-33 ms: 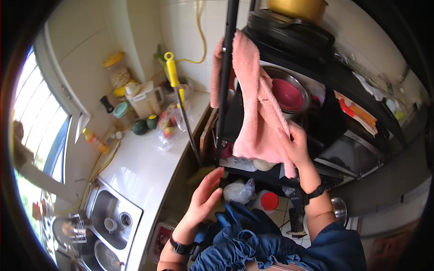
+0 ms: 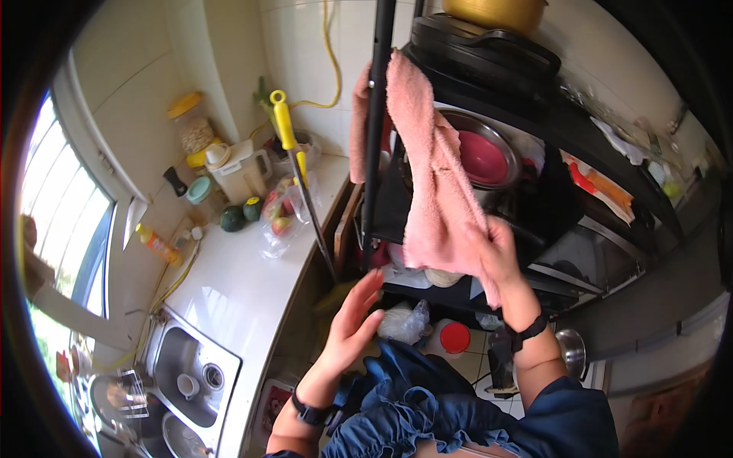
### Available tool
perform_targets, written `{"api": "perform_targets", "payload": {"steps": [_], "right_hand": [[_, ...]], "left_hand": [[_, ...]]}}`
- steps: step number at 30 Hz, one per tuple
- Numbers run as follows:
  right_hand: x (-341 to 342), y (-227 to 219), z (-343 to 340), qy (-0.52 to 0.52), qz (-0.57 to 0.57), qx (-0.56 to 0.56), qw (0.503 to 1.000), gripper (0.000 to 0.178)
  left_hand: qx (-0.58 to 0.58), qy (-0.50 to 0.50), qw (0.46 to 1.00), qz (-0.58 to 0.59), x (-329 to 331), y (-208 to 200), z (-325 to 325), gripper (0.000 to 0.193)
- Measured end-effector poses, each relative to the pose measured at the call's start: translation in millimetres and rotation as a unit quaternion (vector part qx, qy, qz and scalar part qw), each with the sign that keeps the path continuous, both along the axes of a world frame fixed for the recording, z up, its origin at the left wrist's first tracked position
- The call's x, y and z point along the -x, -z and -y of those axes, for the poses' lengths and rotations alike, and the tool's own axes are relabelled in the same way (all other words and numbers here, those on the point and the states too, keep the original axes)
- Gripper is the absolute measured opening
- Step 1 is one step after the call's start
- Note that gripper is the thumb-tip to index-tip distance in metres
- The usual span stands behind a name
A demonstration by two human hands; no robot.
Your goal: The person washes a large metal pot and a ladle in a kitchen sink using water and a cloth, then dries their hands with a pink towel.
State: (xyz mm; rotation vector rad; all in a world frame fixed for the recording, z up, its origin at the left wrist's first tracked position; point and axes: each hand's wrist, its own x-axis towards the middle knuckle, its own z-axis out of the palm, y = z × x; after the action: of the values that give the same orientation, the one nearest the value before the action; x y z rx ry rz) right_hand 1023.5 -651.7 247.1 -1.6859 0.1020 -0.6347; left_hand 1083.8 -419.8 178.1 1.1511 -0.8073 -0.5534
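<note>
At the left edge of the black shelf [image 2: 508, 111], a pink towel [image 2: 439, 183] is hung by its top, apparently for easy reach, its lower part touched by the right hand [image 2: 500, 248], whether gripped cannot be told, while the left hand [image 2: 355, 317] is held empty, unclenched.

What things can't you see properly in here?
All in the head view:
- The top of the gold pot: cut off by the upper edge.
- The left part of the pink bowl: behind the pink towel.
- Whether the right hand grips the towel: blurred there.
</note>
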Motion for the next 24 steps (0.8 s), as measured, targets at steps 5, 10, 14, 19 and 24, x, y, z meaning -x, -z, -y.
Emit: {"api": "perform_targets", "payload": {"steps": [5,10,14,19,24], "right_hand": [[-16,8,-80,-0.169,-0.049,-0.549,0.817,0.041],[-36,46,-81,-0.092,-0.034,-0.309,0.946,0.041],[-70,77,-64,-0.021,0.053,-0.080,0.995,0.041],[-79,45,-52,0.063,0.181,0.257,0.947,0.038],[-74,57,-41,-0.055,0.106,0.372,0.921,0.059]], "left_hand": [[0.203,0.097,0.967,-0.117,-10,9,65,0.094],[0.157,-0.023,0.935,-0.317,-16,2,84,0.054],[0.250,0.024,0.862,-0.441,-20,-8,98,0.042],[0.203,-0.040,0.918,-0.338,-31,-10,106,0.039],[0.111,-0.111,0.970,-0.188,-33,-13,101,0.037]]}}
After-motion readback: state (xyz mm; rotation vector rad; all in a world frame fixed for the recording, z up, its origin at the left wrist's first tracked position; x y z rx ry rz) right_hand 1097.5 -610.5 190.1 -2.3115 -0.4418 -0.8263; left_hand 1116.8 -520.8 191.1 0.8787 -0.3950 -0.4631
